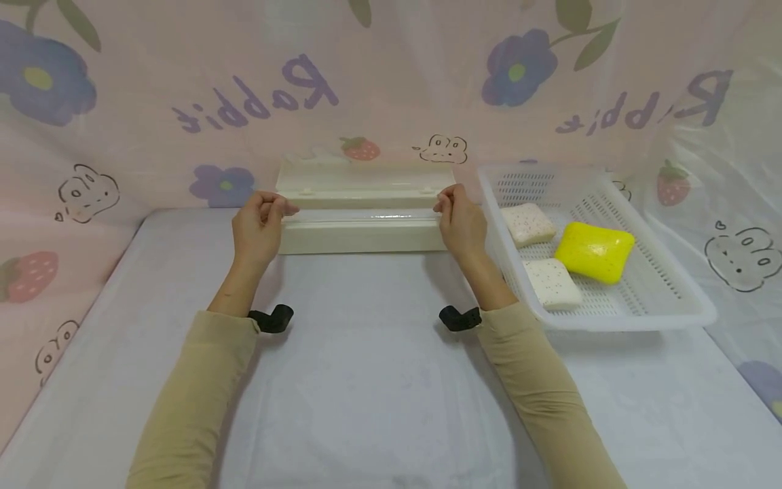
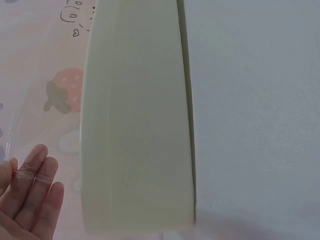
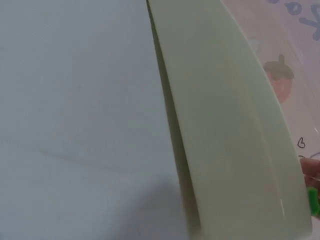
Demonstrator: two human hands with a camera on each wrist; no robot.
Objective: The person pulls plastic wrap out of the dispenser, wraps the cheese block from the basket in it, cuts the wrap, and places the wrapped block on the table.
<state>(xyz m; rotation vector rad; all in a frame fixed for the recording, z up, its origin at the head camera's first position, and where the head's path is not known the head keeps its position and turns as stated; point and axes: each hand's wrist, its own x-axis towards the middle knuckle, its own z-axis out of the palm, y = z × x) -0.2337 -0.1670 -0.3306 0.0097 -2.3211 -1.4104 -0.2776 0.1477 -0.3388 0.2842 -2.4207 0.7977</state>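
A long cream plastic wrap dispenser (image 1: 360, 238) stands at the back of the table with its lid (image 1: 366, 183) tilted up behind it. Clear plastic wrap (image 1: 385, 216) shines along its open top. At the left end, my left hand (image 1: 256, 224) pinches the wrap between thumb and index finger; in the left wrist view the film (image 2: 27, 174) stretches across the other fingers. My right hand (image 1: 463, 221) pinches at the dispenser's right end. Only a bit of that hand shows in the right wrist view, beside a small green part (image 3: 313, 201).
To the right stands a white plastic basket (image 1: 623, 319) holding a yellow soap-like block (image 1: 595, 251) and two speckled white blocks (image 1: 528, 224). A printed curtain (image 1: 391, 81) hangs close behind the dispenser. Black wrist mounts (image 1: 275, 319) jut inward from both sleeves.
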